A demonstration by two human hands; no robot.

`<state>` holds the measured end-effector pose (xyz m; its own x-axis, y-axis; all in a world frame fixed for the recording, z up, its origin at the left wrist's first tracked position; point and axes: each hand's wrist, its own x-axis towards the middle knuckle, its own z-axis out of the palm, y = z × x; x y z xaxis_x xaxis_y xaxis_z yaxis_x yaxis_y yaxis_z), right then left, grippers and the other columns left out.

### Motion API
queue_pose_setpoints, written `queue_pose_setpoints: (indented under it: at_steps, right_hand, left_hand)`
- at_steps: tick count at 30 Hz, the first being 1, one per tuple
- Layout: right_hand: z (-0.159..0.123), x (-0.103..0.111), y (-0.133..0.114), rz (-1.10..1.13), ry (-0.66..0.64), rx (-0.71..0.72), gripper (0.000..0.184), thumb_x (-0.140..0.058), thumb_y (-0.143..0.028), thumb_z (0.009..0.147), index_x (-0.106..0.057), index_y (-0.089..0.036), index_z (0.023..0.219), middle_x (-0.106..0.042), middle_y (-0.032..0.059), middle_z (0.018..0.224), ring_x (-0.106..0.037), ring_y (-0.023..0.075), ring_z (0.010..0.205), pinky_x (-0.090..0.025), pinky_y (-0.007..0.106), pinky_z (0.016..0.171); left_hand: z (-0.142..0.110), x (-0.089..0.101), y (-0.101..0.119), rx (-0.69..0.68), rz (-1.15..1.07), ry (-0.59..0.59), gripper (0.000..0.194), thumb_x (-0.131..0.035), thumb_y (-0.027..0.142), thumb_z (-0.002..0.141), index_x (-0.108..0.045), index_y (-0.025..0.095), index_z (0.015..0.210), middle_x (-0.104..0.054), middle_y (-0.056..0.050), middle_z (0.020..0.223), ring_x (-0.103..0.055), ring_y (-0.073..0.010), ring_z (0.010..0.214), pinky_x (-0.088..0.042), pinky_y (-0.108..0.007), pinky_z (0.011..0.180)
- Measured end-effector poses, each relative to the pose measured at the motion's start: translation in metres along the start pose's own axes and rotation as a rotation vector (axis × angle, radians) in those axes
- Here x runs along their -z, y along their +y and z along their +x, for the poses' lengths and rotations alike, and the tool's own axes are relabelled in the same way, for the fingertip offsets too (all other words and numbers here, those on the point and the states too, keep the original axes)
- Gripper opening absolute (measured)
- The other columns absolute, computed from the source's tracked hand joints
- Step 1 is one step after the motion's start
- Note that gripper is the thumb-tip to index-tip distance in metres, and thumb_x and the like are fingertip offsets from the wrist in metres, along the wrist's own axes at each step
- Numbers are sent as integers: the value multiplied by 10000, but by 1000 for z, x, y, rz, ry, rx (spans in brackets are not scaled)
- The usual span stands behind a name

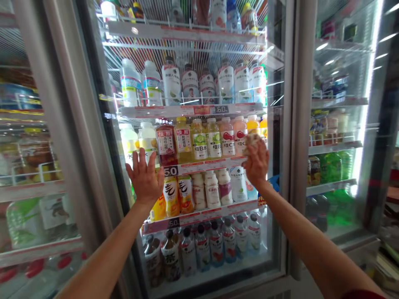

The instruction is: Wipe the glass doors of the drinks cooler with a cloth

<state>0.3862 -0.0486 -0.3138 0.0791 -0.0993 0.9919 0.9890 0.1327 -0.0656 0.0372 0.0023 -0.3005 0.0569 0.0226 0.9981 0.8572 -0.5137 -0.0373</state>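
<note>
My left hand (146, 176) lies flat with spread fingers against the glass door (199, 216) of a lit drinks fridge. On the right side of the same door, my right hand (257, 164) presses a crumpled, light-coloured cloth (253, 141) to the glass, its fingers closed over it. Behind the pane, by the left hand, is a dark red bottled drink (166, 145) with a yellowish bottle (183, 143) beside it. An orange-capped bottle (253, 123) shows just above the cloth. The cloth and right hand hide part of the bottles behind them.
A metal door frame (67, 104) runs down the left and another upright (304, 124) down the right. Neighbouring fridge sections hold green bottles (335, 168) and large clear bottles (40, 274). Several shelves of bottles stand behind the middle door, with price strips (199, 110) along their edges.
</note>
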Motion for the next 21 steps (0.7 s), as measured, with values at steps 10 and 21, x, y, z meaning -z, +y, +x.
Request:
queue_pose_setpoints:
  at_steps: [10, 21]
  right_hand:
    - [-9, -10, -59, 43, -228, 303, 616, -416, -162, 828, -250, -401, 1371, -247, -47, 1478, -240, 191, 1358, -223, 447, 1111]
    - [26, -17, -14, -52, 107, -111, 474, -333, -186, 842, -430, -237, 1303, -325, 51, 1436, -274, 260, 1335, -271, 522, 1058]
  left_hand:
    - [0, 1, -1, 4, -6, -13, 541, -413, 349, 855, -325, 210, 1370, -182, -77, 1488, -97, -249, 1381, -16, -467, 1112]
    - [-2, -2, -3, -10, -8, 14, 550, -442, 337, 842, -334, 207, 1366, -205, -86, 1481, -112, -257, 1378, -22, -473, 1111]
